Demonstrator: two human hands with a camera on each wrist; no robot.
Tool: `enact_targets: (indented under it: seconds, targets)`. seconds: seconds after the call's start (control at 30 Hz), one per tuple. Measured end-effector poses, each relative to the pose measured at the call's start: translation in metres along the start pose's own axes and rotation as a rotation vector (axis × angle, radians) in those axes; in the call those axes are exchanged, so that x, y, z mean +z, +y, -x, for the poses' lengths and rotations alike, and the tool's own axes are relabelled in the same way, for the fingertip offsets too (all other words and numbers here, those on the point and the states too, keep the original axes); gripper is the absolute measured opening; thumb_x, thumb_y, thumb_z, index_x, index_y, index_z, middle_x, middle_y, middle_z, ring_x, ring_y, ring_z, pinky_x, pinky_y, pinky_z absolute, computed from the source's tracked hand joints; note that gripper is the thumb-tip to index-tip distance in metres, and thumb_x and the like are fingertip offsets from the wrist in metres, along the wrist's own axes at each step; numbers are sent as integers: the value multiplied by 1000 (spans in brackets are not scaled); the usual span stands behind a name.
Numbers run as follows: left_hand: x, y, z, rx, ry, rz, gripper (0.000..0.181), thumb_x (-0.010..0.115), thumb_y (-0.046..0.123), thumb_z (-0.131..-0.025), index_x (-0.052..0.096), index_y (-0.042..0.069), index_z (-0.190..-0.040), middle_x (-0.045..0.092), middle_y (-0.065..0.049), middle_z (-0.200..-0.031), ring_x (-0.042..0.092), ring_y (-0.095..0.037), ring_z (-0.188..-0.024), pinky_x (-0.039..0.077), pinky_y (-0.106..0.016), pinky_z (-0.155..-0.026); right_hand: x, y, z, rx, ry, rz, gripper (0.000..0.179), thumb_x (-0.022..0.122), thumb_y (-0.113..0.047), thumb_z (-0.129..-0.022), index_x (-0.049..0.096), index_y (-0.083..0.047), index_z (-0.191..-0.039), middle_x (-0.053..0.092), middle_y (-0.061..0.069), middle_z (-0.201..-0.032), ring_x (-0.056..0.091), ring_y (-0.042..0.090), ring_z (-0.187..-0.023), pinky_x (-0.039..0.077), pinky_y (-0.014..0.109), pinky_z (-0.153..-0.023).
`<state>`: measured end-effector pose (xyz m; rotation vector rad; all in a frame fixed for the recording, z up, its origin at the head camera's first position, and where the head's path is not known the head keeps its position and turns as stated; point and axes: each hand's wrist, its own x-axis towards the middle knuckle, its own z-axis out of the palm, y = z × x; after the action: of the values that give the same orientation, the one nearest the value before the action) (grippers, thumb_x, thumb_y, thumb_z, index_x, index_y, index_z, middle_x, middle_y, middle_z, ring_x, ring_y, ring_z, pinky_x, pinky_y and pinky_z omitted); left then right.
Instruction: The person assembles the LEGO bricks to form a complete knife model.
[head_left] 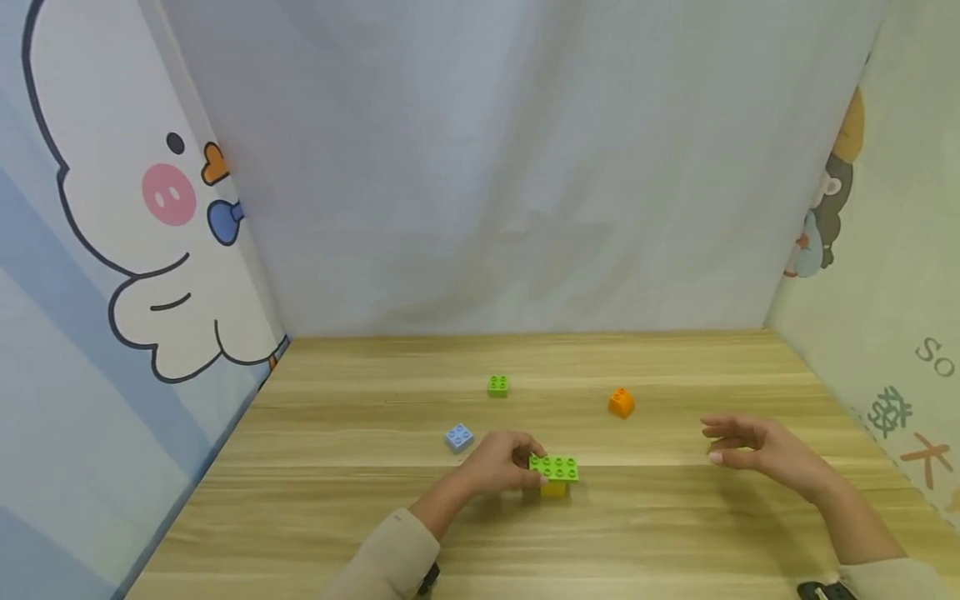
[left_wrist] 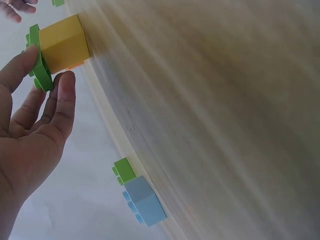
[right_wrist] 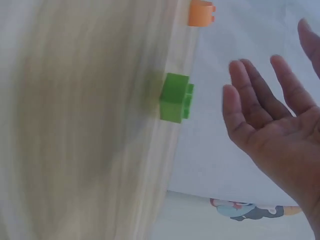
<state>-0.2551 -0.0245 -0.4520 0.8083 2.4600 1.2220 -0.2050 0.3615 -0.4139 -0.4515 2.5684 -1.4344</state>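
My left hand (head_left: pixel 501 462) pinches the left end of a flat green building plate (head_left: pixel 555 468) between thumb and fingers. Under the plate is a yellow brick (left_wrist: pixel 64 44), which stands on the table. The plate reaches out past the yellow brick towards my left fingers. My right hand (head_left: pixel 772 457) is above the table on the right, its fingers loosely bent and nothing between them. In the right wrist view, a green brick (right_wrist: pixel 174 98) stands on the table beyond those fingers; in the head view it is hidden.
A light blue brick (head_left: pixel 459 437) lies just left of my left hand. Further back sit a small green brick (head_left: pixel 498 386) and an orange brick (head_left: pixel 621 403) with a sloped side. A pale curtain (head_left: pixel 525 167) hangs along the table's back edge, with printed cloths on both sides.
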Motion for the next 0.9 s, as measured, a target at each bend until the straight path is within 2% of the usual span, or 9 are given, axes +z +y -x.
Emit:
enact_targets:
  seconds: [0.07, 0.13, 0.23, 0.33, 0.4, 0.53, 0.67, 0.77, 0.9]
  targets:
    - [0, 0, 0, 3, 1, 0, 26, 78, 13, -75, 67, 7, -98, 59, 5, -82, 55, -7, -74, 47, -22, -67, -1, 3, 1, 11, 56, 32, 51, 61, -17, -91, 43, 6, -132, 48, 29, -125, 55, 15, -99, 49, 41, -78]
    - [0, 0, 0, 5, 2, 4, 26, 78, 13, -75, 66, 6, -98, 59, 5, -82, 55, -7, -74, 47, -22, -67, 0, 7, 2, 18, 109, 68, 51, 62, -19, -91, 44, 7, -131, 48, 28, -125, 55, 14, -98, 48, 45, -78]
    - [0, 0, 0, 6, 2, 4, 27, 78, 13, -75, 66, 6, -98, 59, 5, -81, 54, -7, -74, 47, -22, -67, 4, 14, 2, 29, 168, 106, 53, 61, -21, -91, 42, 8, -131, 47, 28, -126, 52, 26, -104, 47, 50, -79]
    - [1, -1, -1, 6, 2, 5, 26, 78, 14, -75, 67, 7, -98, 59, 6, -81, 54, -7, -74, 47, -22, -67, 7, 19, 3, 44, 205, 120, 56, 60, -23, -92, 38, 9, -133, 41, 31, -130, 44, 42, -111, 44, 57, -81]
    - [1, -1, -1, 5, 4, 7, 26, 79, 14, -75, 67, 7, -97, 59, 6, -81, 54, -7, -74, 47, -22, -67, 9, 22, 4, 61, 223, 116, 59, 59, -25, -93, 34, 9, -135, 37, 33, -132, 38, 48, -114, 41, 61, -82]
    - [1, -2, -2, 4, 11, 14, 26, 79, 13, -75, 67, 7, -97, 59, 6, -81, 54, -7, -74, 47, -22, -67, 13, 26, 3, 102, 244, 89, 67, 59, -26, -92, 27, 9, -138, 29, 37, -134, 31, 54, -117, 37, 66, -83]
    - [1, -2, -2, -6, 14, 14, 26, 79, 12, -74, 67, 7, -97, 59, 6, -81, 54, -7, -74, 47, -22, -67, 16, 34, 1, 183, 234, 65, 76, 61, -30, -91, 20, 11, -140, 23, 42, -134, 28, 58, -117, 34, 65, -87]
    - [1, -1, -2, -13, 13, 24, 27, 79, 12, -74, 66, 6, -96, 59, 5, -81, 55, -8, -73, 47, -22, -67, 17, 39, -1, 246, 219, 54, 83, 62, -33, -90, 15, 13, -140, 20, 44, -133, 27, 59, -118, 34, 64, -90]
    - [2, -2, -2, -17, 14, 34, 27, 80, 11, -73, 66, 6, -96, 60, 5, -81, 55, -8, -74, 47, -22, -67, 17, 43, -2, 291, 220, 38, 88, 63, -33, -89, 11, 17, -138, 20, 45, -132, 27, 58, -118, 32, 63, -91]
